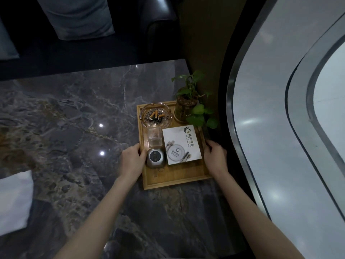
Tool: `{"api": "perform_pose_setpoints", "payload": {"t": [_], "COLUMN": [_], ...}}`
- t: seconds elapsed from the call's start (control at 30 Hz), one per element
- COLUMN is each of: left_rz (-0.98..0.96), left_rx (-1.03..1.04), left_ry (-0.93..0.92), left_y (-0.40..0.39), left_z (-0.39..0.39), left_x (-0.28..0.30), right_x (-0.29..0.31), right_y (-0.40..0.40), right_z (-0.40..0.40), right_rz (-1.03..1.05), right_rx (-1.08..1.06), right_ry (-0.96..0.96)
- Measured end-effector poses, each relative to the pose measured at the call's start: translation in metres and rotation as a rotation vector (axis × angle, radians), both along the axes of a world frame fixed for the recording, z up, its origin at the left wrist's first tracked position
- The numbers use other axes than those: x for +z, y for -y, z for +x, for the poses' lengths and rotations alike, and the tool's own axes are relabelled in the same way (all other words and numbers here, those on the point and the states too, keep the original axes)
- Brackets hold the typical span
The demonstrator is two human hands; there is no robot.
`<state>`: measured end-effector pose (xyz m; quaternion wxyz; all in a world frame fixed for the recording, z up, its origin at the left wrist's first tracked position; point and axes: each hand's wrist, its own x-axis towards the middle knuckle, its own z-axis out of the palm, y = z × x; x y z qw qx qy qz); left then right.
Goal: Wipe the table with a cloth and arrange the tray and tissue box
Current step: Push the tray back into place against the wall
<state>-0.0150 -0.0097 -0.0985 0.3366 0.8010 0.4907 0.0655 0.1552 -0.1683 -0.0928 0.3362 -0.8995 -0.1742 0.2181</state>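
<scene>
Now both hands, left (pixel 131 157) and right (pixel 214 156), grip the tray (pixel 173 179); tissue box (pixel 182 145) lettering unreadable.

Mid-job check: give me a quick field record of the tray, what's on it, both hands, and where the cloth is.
surface: dark marble table
tray: wooden tray, flat at the table's right edge
on tray: glass ashtray with butts, potted plant, clear holder, metal gadget, white tissue box
left hand: left hand gripping the tray's left rim
right hand: right hand gripping the tray's right rim
cloth: white cloth, far left on the table, not held
</scene>
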Motion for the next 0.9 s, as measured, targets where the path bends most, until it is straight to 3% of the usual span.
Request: {"api": "perform_pose_setpoints", "payload": {"t": [0.13,0.23,0.37,0.6,0.9], "left_rz": [0.109,0.211,0.343,0.360,0.160], "left_rx": [-0.009,-0.054,-0.190,-0.349,-0.353], "left_ry": [-0.003,0.026,-0.091,-0.271,-0.243], "left_y": [0.027,0.055,0.093,0.125,0.137], "left_z": [-0.011,-0.023,-0.045,-0.075,-0.078], "left_x": [0.017,0.020,0.001,-0.030,-0.036], "right_x": [0.016,0.012,-0.005,-0.034,-0.034], "right_y": [0.018,0.034,0.057,0.087,0.088], "right_z": [-0.024,-0.052,-0.090,-0.113,-0.114], "right_rz": [0.110,0.145,0.146,-0.187,-0.245], "right_rx": [-0.046,0.068,0.212,0.524,0.550], "right_ry": [0.099,0.265,0.219,0.333,0.258]}}
